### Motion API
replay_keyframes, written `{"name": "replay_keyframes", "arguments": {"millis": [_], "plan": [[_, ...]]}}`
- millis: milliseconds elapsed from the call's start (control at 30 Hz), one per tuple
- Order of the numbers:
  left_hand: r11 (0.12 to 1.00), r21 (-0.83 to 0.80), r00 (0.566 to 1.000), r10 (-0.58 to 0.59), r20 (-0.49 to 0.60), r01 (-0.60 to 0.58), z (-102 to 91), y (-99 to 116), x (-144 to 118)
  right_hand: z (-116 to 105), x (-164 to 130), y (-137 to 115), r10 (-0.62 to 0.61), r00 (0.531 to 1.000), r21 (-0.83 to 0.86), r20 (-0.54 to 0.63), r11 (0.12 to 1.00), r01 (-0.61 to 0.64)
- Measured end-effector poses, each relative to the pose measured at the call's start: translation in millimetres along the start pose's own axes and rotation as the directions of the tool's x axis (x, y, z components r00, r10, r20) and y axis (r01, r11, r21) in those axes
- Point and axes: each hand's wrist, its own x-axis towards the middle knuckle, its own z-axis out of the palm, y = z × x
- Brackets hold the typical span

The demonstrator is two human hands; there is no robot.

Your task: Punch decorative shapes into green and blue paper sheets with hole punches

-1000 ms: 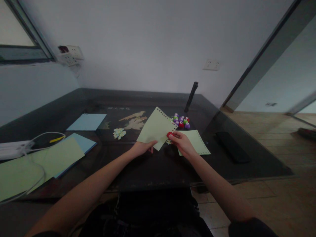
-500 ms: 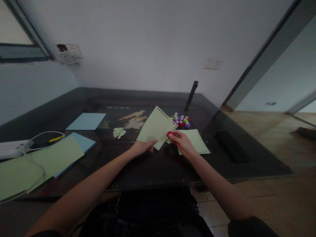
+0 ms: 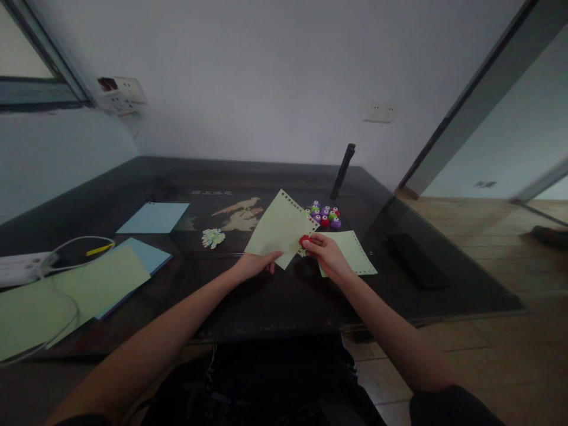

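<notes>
My left hand [image 3: 255,264] pinches the lower corner of a pale green sheet of paper [image 3: 279,228] and holds it tilted above the dark table [image 3: 275,296]. Small holes run along the sheet's top and right edges. My right hand [image 3: 326,254] grips a small red paper punch [image 3: 304,239] pressed onto the sheet's right edge. A second green sheet [image 3: 352,251] with a punched edge lies flat under my right hand. Behind it sits a cluster of purple, green and red punches [image 3: 325,216].
A little heap of punched paper shapes [image 3: 213,238] lies left of centre. Blue sheets [image 3: 154,217] and green sheets [image 3: 95,284] lie at the left, with a white power strip [image 3: 20,266] and cable. A black flat object [image 3: 415,253] rests at the right; a dark rod [image 3: 345,164] leans behind.
</notes>
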Motion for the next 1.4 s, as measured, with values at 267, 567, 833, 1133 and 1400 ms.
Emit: {"name": "replay_keyframes", "arguments": {"millis": [267,567,833,1133,1400], "plan": [[0.999,-0.035,1.000,-0.006,-0.015,0.006,1.4,0,-1,-1,1,2,-0.019,1.000,-0.012,-0.010,1.000,0.019],[0.999,-0.043,1.000,0.011,-0.011,-0.011,1.6,1,-2,-4,4,5,-0.035,0.999,-0.007,0.001,0.999,0.035],[1.000,0.001,1.000,0.002,0.002,-0.003,0.9,4,-3,-5,6,9,-0.078,0.997,0.008,0.014,0.997,0.078],[1.000,-0.009,1.000,0.017,0.002,-0.017,1.6,0,-2,-4,8,9,-0.097,0.995,0.004,0.010,0.995,0.097],[1.000,0.021,1.000,-0.004,-0.002,0.004,1.3,-1,-2,-3,11,12,-0.065,0.998,0.060,-0.014,0.996,0.065]]}}
